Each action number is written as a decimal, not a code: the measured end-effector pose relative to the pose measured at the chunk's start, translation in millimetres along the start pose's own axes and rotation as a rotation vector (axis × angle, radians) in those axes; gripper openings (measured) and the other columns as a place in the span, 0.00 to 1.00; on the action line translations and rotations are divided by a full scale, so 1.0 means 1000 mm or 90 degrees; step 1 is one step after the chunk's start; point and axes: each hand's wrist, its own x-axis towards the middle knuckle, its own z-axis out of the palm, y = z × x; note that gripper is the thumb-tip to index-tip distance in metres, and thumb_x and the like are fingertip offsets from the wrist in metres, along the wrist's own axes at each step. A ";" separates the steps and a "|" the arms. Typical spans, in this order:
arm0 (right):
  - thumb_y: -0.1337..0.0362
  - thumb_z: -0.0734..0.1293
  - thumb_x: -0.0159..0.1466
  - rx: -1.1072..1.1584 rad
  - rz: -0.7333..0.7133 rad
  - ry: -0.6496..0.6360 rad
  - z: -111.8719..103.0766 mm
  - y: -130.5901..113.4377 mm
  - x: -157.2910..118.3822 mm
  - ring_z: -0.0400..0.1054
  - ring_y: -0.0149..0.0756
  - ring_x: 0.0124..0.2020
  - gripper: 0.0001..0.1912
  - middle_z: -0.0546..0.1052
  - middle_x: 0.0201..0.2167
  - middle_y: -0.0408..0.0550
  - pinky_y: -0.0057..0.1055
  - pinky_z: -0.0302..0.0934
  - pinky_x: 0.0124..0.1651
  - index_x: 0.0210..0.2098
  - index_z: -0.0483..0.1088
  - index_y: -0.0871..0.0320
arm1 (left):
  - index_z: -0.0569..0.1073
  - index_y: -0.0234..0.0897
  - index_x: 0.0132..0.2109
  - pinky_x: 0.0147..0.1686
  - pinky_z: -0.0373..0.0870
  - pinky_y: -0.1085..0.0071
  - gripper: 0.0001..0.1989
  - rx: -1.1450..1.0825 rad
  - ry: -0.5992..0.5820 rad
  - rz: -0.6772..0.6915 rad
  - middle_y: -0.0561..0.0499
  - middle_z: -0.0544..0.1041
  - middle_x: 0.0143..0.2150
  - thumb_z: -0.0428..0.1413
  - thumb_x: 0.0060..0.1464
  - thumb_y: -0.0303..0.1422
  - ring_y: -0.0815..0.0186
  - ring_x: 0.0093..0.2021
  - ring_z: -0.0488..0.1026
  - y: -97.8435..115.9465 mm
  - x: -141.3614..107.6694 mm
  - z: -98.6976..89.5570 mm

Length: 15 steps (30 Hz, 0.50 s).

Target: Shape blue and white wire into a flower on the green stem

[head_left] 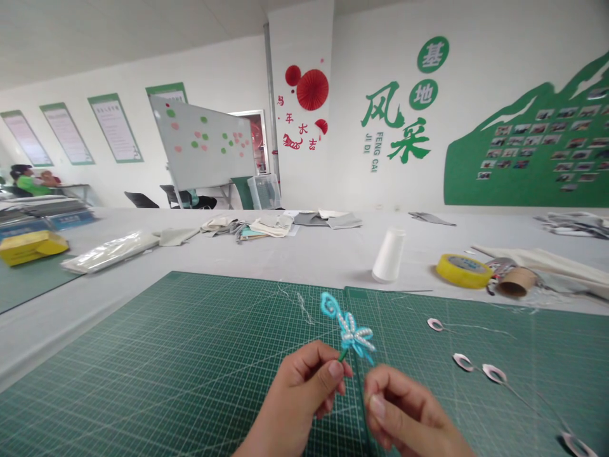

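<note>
A blue beaded flower (353, 333) with a curled blue tip and white beads stands over the seam between two green cutting mats. My left hand (309, 387) pinches its green stem between thumb and fingers, just under the petals. Close beside it on the right, my right hand (404, 409) has thumb and forefinger pressed together below the lower right petals. Whatever may be between those fingertips is too small to make out.
White-pink rings (495, 373) with threads lie on the right mat (419, 393). Behind are a white thread cone (389, 255), yellow tape (464, 271), a cardboard roll (517, 282) and fabric scraps (271, 225). Plastic packets (111, 252) lie left. A person (33, 181) sits far left.
</note>
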 end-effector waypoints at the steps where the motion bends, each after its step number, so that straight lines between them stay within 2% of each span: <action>1: 0.53 0.73 0.53 -0.007 0.001 -0.005 -0.001 -0.002 0.000 0.55 0.25 0.20 0.15 0.65 0.18 0.37 0.23 0.50 0.26 0.26 0.70 0.58 | 0.72 0.33 0.29 0.19 0.49 0.78 0.15 0.012 0.004 0.005 0.56 0.69 0.23 0.62 0.47 0.42 0.77 0.19 0.57 0.000 0.001 -0.001; 8: 0.51 0.71 0.54 -0.064 -0.004 0.008 -0.003 -0.015 -0.001 0.54 0.26 0.21 0.16 0.64 0.18 0.37 0.24 0.51 0.26 0.25 0.69 0.57 | 0.70 0.34 0.29 0.16 0.42 0.78 0.15 0.008 0.015 0.004 0.59 0.65 0.21 0.63 0.45 0.41 0.79 0.16 0.53 0.003 0.001 -0.003; 10: 0.51 0.69 0.56 -0.171 0.008 -0.010 -0.008 -0.016 0.002 0.55 0.28 0.21 0.15 0.63 0.18 0.37 0.25 0.52 0.26 0.24 0.68 0.57 | 0.70 0.34 0.28 0.16 0.43 0.78 0.15 0.019 0.005 0.015 0.58 0.66 0.21 0.63 0.45 0.40 0.79 0.17 0.53 0.002 0.001 -0.004; 12: 0.53 0.66 0.58 -0.350 0.009 -0.013 -0.017 -0.015 0.005 0.58 0.31 0.22 0.14 0.64 0.18 0.39 0.27 0.54 0.26 0.23 0.69 0.56 | 0.70 0.33 0.27 0.16 0.44 0.78 0.15 0.039 -0.005 0.019 0.57 0.67 0.22 0.63 0.46 0.40 0.78 0.17 0.54 0.000 0.002 -0.004; 15: 0.59 0.65 0.59 -0.575 -0.104 0.135 -0.028 -0.010 0.006 0.66 0.39 0.31 0.09 0.73 0.25 0.45 0.33 0.60 0.35 0.27 0.75 0.54 | 0.69 0.33 0.27 0.16 0.46 0.78 0.15 0.056 0.004 0.016 0.57 0.67 0.22 0.62 0.46 0.40 0.78 0.17 0.55 -0.002 0.003 -0.006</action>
